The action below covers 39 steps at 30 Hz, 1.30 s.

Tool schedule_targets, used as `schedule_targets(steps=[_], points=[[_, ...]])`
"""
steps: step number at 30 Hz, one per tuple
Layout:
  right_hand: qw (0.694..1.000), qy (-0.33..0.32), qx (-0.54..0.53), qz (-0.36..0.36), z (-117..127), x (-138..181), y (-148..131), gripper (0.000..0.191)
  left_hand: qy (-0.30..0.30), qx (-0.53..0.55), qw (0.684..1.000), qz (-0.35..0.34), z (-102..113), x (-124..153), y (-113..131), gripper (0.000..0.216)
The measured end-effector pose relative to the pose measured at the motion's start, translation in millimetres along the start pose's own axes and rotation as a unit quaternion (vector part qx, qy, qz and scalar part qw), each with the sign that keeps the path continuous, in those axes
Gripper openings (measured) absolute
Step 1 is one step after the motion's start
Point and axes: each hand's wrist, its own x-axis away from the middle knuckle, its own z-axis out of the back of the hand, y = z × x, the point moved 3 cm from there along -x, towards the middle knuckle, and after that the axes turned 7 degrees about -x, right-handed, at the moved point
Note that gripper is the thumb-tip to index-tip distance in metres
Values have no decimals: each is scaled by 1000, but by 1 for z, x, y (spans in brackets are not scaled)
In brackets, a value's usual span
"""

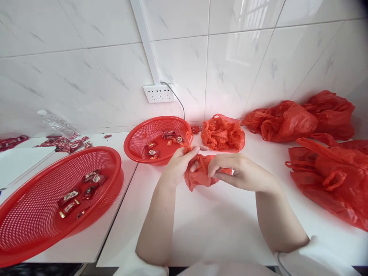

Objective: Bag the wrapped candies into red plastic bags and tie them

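Between my hands hangs a crumpled red plastic bag (198, 178), held above the white table. My left hand (181, 163) grips its upper left part, thumb pressed against the plastic. With curled fingers, my right hand (234, 170) pinches the bag's right side. Whatever may be inside the bag is hidden. Just behind my left hand stands a round red basket (135, 147) with several wrapped candies (153, 153) in it. A bunch of red plastic bags (222, 132) lies beyond my right hand, near the wall.
A larger red basket (115, 157) with several wrapped candies stands at the left. Behind it lie a clear plastic bottle (59, 124) and loose red packets (67, 145). Red bags (333, 168) are heaped at the right. A socket strip (158, 94) with a cable is on the tiled wall.
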Motion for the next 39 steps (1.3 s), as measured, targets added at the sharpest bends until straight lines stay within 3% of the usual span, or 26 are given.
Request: schedule_targets(steps=[4, 8, 14, 19, 22, 26, 30, 34, 36, 39], points=[[999, 41, 15, -1, 4, 1, 2, 14, 16, 9, 1000, 13, 2, -1, -3, 37], [995, 85, -3, 43, 8, 4, -2, 14, 12, 65, 998, 23, 1, -4, -6, 41], [998, 58, -1, 33, 10, 7, -4, 14, -88, 176, 980, 3, -2, -4, -1, 28], [996, 91, 5, -17, 12, 3, 5, 9, -96, 66, 992, -52, 0, 0, 0, 12], [991, 126, -29, -42, 11, 0, 15, 35, -127, -9, 990, -65, -3, 3, 0, 9], [990, 34, -123, -63, 2, -4, 28, 62, -172, -77, 979, -83, -7, 9, 4, 6], [987, 52, -127, -78, 1, -4, 34, 59, -200, -120, 968, -93, -9, 15, 11, 5], [987, 58, -115, -101, 0, -4, 34, 53, -178, -157, 966, -102, -6, 19, 15, 3], [987, 53, -97, -118, -1, -4, 34, 58, -125, -212, 962, -118, -4, 19, 14, 7], [985, 51, -92, -138, -4, -5, 33, 63, -3, -317, 931, -181, -4, 15, 12, 14]])
